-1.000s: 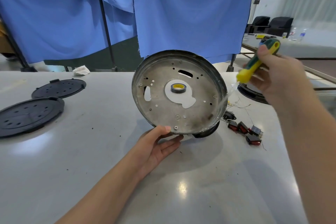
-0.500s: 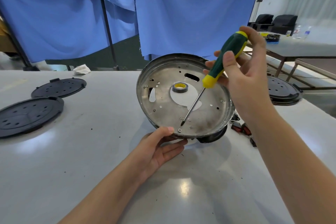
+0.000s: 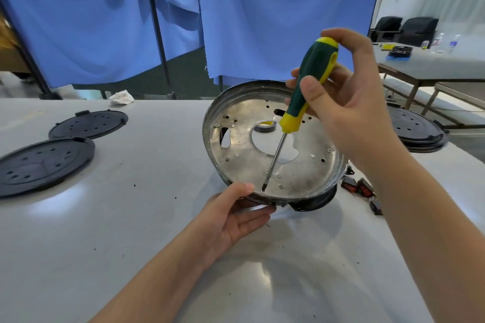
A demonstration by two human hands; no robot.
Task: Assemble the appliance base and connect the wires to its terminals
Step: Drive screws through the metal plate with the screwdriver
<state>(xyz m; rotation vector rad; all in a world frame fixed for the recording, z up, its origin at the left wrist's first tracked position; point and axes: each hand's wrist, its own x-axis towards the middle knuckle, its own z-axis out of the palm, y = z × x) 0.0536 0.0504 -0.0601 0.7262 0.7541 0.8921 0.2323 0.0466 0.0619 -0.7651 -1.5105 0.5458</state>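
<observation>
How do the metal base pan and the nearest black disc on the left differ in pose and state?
The metal base pan stands tilted on its edge, steadied by the left hand; the black disc lies flat and untouched. The pan is shiny with a large central cutout, and a screwdriver works on it; the disc is matte, with small holes only. Both are round.

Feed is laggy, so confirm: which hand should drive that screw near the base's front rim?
Right hand: it grips the screwdriver, tip already at the hole. Left hand holds the metal base tilted.
</observation>
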